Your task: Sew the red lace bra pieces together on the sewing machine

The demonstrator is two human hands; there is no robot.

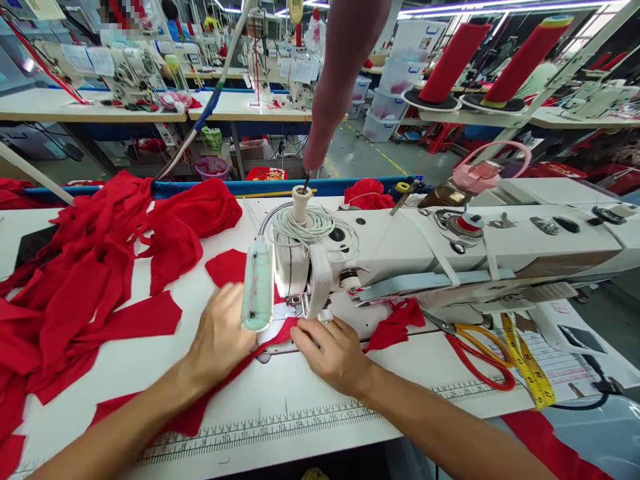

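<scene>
My right hand [333,353] is closed at the front of the sewing machine [320,280], thumb and fingers pinching a red fabric strip [280,337] just before the presser foot [296,303]. The strip runs left and down beneath my left forearm to a wider end on the table. My left hand [220,333], slightly blurred, is curled left of the needle area. A pale green lamp [258,287] stands in front of its fingertips, so what they hold is hidden. Behind that hand lies another red fabric piece [227,267].
A heap of red fabric pieces [95,267] covers the table's left side. Orange-and-red-handled scissors [483,357] and a yellow tape measure [530,367] lie at right. A printed ruler [280,423] runs along the front edge. Red thread cones [457,60] stand behind.
</scene>
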